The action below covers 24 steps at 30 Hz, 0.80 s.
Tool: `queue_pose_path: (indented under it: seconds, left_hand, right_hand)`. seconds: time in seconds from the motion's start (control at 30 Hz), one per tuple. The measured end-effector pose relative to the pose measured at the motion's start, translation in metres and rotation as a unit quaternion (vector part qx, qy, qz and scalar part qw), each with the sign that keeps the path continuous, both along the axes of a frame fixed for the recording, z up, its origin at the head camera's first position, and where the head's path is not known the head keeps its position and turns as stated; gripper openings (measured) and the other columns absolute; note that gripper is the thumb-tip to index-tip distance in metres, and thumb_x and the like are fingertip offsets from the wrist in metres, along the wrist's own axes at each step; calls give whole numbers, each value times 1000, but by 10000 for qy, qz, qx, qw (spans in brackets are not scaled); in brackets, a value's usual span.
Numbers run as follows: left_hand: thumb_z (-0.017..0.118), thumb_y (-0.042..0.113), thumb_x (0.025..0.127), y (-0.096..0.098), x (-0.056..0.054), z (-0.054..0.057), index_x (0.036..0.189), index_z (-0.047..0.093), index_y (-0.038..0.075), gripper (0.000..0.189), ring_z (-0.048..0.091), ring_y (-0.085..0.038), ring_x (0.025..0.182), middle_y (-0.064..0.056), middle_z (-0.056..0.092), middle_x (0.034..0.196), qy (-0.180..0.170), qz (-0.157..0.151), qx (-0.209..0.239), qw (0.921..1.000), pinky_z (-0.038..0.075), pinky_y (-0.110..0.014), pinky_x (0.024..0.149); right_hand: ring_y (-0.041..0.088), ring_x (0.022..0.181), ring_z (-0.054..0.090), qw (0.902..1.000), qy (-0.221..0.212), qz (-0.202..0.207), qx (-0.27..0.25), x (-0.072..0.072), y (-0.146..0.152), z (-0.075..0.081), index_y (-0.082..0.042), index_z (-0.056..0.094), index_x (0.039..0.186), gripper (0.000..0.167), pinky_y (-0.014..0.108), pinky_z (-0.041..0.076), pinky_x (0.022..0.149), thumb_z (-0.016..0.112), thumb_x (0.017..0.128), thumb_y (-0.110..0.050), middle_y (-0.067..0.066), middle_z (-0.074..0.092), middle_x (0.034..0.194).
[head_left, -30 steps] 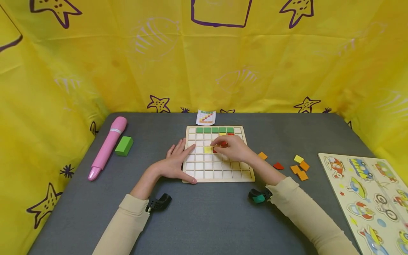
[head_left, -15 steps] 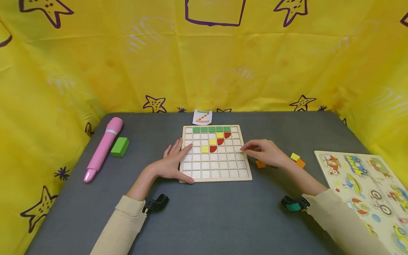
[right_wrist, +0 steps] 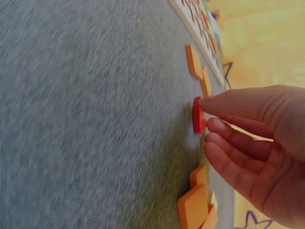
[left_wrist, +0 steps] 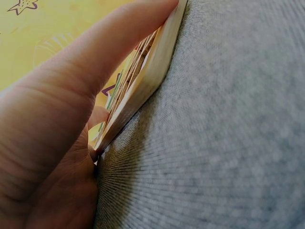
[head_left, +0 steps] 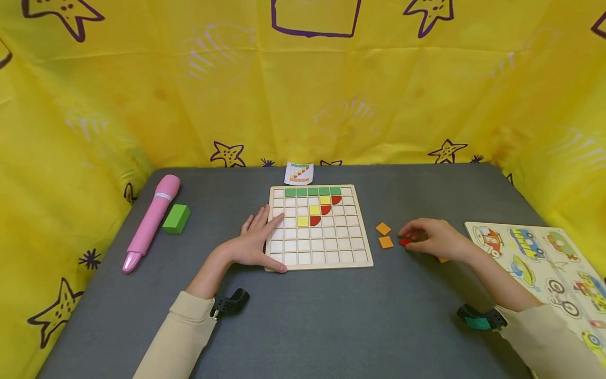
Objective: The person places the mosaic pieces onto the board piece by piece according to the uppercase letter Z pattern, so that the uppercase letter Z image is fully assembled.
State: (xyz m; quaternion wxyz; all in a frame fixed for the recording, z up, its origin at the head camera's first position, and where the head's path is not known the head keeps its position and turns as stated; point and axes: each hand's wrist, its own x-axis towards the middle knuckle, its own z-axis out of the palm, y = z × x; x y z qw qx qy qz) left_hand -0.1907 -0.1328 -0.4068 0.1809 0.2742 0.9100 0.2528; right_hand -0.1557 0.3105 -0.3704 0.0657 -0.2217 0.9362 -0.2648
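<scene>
Flat, bright red piece — partly hidden; right hand touching it.

My left fingers are resting on the left edge of the board.
A card is lying just behind the board; a block, then a microphone, are lying left; loose tiles, then a puzzle, are lying right.

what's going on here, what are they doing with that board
A person is working with a grid board. Their left hand lies at its left edge, while the right hand touches a loose red piece beside some orange squares; whether it is gripped is unclear. The board holds five green squares and three yellow-red pairs in diagonal steps.
</scene>
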Motion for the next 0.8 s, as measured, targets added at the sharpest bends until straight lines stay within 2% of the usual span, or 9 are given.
queue_pose_path:
  seconds: [0.43,0.63,0.8]
  left_hand:
    - [80,61,69,0,-1,-1,158,8,14,124,-16,-32,146,-19,-16,160,-13,-5,-63,10000,-8,-55,112]
    - [80,60,69,0,-1,0,158,8,13,124,-17,-32,146,-18,-16,160,-27,13,-60,10000,-9,-55,112]
    - [80,61,69,0,-1,-1,158,8,14,124,-16,-32,146,-18,-16,160,-49,0,-65,10000,-8,-55,112]
  right_hand:
    - [14,80,59,9997,-35,-217,114,-3,8,-6,-10,72,101,23,27,48,70,81,80,-14,-5,65,87]
    - [11,78,58,9995,134,-179,230,-5,6,-6,-10,72,97,21,28,48,69,81,80,-15,-6,64,85]
    - [10,78,60,9997,-9,-148,193,-7,-2,-2,-10,72,97,20,27,49,70,81,81,-17,-6,66,85]
